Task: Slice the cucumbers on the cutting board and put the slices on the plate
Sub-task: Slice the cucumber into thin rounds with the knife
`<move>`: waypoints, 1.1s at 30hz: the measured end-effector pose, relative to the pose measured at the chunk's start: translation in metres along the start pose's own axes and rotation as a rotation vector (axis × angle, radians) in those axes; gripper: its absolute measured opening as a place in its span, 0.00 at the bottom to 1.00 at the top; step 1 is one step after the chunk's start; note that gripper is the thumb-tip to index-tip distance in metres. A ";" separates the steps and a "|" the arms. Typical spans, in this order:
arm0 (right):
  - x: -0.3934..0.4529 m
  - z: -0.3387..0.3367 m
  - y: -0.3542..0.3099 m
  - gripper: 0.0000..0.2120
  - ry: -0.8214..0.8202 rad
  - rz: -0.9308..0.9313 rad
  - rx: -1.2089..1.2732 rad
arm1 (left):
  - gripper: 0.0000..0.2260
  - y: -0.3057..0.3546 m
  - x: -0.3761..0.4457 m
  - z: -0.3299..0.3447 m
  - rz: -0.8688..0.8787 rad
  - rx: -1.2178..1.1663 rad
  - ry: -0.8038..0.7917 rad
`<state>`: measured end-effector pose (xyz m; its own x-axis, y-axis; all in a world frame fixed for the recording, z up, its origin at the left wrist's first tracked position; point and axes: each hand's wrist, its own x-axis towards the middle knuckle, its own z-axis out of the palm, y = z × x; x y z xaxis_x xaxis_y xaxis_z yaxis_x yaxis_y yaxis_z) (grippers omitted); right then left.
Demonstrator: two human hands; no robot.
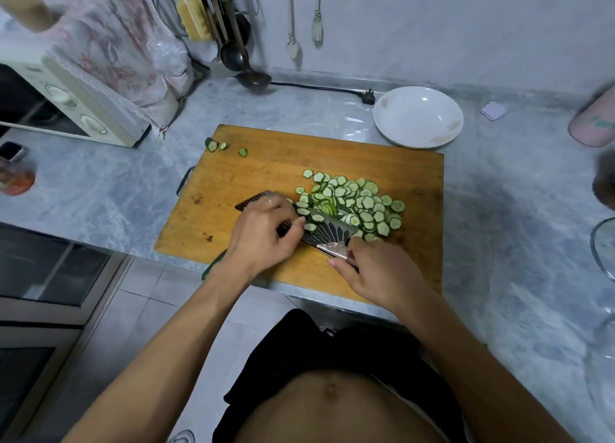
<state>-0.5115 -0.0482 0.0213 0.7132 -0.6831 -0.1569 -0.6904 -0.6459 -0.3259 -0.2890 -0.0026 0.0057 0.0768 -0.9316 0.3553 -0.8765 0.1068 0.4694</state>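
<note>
1. While the cucumber slices [356, 203] lie heaped right of centre on the wooden cutting board [266, 163], a broad dark knife [327, 229] lies nearly flat among their near edge, with a few slices resting on its blade.
2. The right hand [379, 273] has its fingers curled round the knife's handle at the near side of the heap.
3. The left hand [263, 229] rests at the blade's left part, fingers bent and touching it and the nearest slices; whether it pinches anything I cannot tell.
4. Three cucumber end pieces [219, 146] sit at the board's far left corner, well apart from the heap.
5. The white plate [418, 116] stands just beyond the board's far right corner on the grey marbled counter [100, 190], holding no slices.
6. Far left stands a cream toaster oven [66, 106]; ladles [239, 53] hang against the far wall.
</note>
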 end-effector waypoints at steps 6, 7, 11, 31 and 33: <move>-0.005 -0.001 -0.003 0.21 -0.011 -0.027 -0.108 | 0.05 -0.012 0.027 0.011 -0.192 0.001 -0.374; -0.005 0.000 -0.003 0.21 -0.014 -0.026 -0.119 | 0.03 -0.014 0.033 0.013 -0.213 -0.007 -0.399; -0.009 0.001 0.000 0.23 -0.017 -0.009 -0.130 | 0.05 -0.017 0.048 0.018 -0.298 -0.039 -0.336; -0.017 -0.001 0.009 0.25 0.051 -0.033 -0.147 | 0.14 0.019 0.056 0.022 -0.086 -0.111 -0.504; -0.017 0.000 0.011 0.24 0.053 -0.021 -0.139 | 0.15 0.019 0.057 0.025 -0.107 -0.067 -0.500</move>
<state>-0.5311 -0.0434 0.0208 0.7228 -0.6836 -0.1011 -0.6882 -0.6986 -0.1959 -0.3130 -0.0628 0.0145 -0.0861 -0.9891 -0.1197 -0.8424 0.0081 0.5388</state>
